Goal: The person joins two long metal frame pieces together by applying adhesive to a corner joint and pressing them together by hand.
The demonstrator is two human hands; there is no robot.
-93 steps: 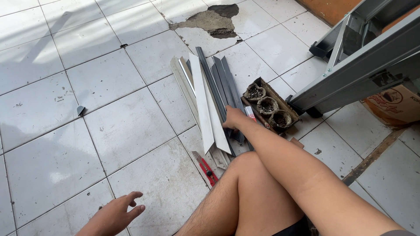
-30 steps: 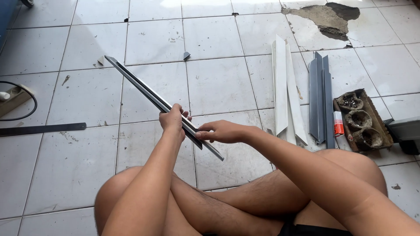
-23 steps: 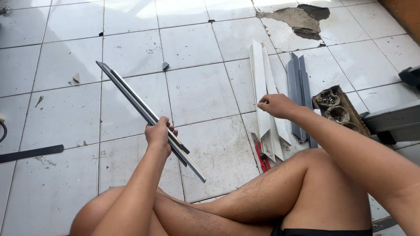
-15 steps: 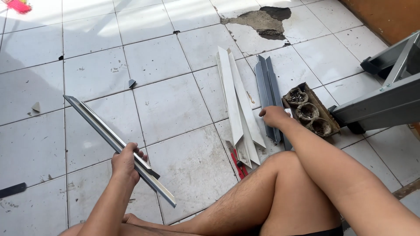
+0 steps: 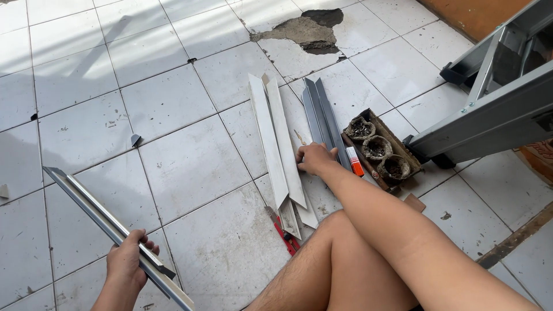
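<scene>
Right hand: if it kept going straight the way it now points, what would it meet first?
The right hand points up the floor onto the grey strips; it seems to touch them already, though depth is unclear.

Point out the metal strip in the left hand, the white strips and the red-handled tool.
metal strip (image 5: pixel 86 203), head view, on its middle length.
white strips (image 5: pixel 275 144), head view, on their flat faces.
red-handled tool (image 5: pixel 286 237), head view, on the red handle.

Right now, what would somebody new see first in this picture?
Probably the long grey metal strip at lower left, gripped in the left hand. Next, the right hand reaching out to the white and grey strips lying on the tiled floor. Beside them sits a small tray of three dirty cups.
</scene>
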